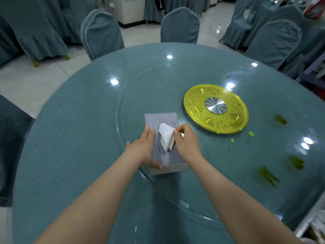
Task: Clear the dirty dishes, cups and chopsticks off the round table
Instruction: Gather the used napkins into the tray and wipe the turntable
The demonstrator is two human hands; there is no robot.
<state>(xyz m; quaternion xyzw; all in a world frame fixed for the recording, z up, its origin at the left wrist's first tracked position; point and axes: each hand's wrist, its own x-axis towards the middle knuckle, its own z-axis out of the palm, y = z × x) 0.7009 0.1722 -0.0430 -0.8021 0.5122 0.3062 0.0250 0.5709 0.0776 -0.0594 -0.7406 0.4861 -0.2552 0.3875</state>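
- Teal table, no dishes in view; green scraps near right.
- Left hand lies flat, steadying the box.
- Right hand pinches a tissue, likely for wiping.

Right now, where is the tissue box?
In the head view the grey tissue box sits near the middle of the round table, just left of the gold disc, between the left hand and right hand.
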